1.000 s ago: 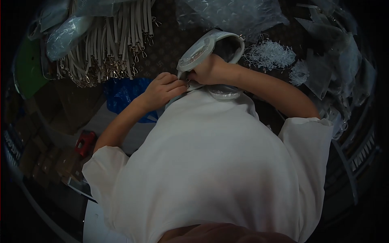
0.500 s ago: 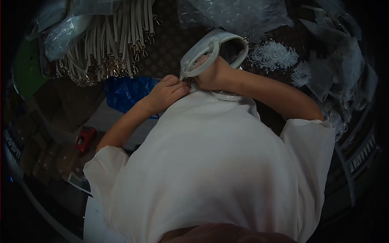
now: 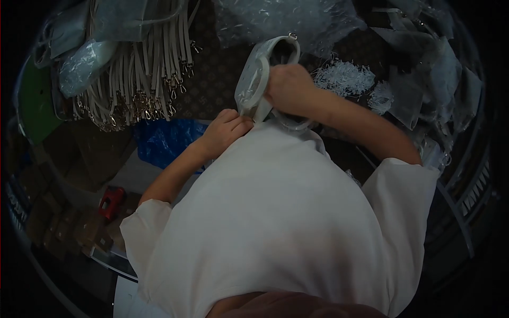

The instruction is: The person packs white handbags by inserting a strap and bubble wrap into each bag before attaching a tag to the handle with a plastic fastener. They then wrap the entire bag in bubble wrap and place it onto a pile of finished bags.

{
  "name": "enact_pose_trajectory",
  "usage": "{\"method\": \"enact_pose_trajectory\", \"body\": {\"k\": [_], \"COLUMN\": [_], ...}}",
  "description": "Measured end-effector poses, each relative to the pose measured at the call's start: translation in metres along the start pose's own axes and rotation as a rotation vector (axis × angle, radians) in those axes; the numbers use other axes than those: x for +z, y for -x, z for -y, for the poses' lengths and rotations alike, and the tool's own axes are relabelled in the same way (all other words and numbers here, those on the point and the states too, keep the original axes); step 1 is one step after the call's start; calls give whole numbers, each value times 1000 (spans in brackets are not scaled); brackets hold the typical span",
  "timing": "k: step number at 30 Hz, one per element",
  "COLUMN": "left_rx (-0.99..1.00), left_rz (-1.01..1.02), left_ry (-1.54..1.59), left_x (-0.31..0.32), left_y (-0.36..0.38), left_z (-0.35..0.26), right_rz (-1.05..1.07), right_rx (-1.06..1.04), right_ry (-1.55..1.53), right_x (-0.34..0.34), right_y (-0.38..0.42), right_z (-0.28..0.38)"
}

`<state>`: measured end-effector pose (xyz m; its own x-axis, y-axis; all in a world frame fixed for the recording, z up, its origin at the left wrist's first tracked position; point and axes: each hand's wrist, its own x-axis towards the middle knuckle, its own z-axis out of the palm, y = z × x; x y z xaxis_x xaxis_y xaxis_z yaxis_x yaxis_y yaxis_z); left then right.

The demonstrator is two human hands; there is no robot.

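A small whitish handbag (image 3: 248, 74) with rounded handles stands tilted at the front of my body, a metal ring at its far end. My left hand (image 3: 228, 131) is closed at the bag's near lower corner, its fingers curled against the edge. Around the bag's handle side, my right hand (image 3: 289, 89) is closed, the back of the hand facing up and the fingertips hidden. A second pale loop (image 3: 291, 124) shows below the right wrist, against the white shirt.
Many beige straps (image 3: 143, 69) with metal clasps hang at the upper left. Clear plastic bags (image 3: 286, 21) lie at the back. White strings (image 3: 344, 78) are heaped on the right, near more plastic packets (image 3: 445, 69). A blue bag (image 3: 167, 140) and a red tool (image 3: 112, 202) are at left.
The handbag has turned more upright, its ringed end swinging up and left. My right hand has moved slightly up and right; my left hand stays at the bag's corner.
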<state>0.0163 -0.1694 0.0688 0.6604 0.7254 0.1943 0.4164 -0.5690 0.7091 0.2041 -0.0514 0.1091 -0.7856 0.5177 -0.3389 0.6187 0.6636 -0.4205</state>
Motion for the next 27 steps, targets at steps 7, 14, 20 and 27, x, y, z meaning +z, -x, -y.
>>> {"method": "enact_pose_trajectory", "body": {"k": [7, 14, 20, 27], "left_rx": [9, -40, 96, 90], "left_rz": [-82, -57, -21, -33], "left_ry": [-89, -47, -95, -91], "left_x": [5, 6, 5, 12], "left_y": [1, -4, -9, -10], "left_z": [-1, 0, 4, 0], "right_rz": [-555, 350, 396, -48], "right_rx": [3, 66, -5, 261], "right_ry": [6, -342, -356, 307], "right_x": [37, 20, 12, 41], "right_y": [24, -25, -14, 26], "right_z": [30, -12, -14, 29]}}
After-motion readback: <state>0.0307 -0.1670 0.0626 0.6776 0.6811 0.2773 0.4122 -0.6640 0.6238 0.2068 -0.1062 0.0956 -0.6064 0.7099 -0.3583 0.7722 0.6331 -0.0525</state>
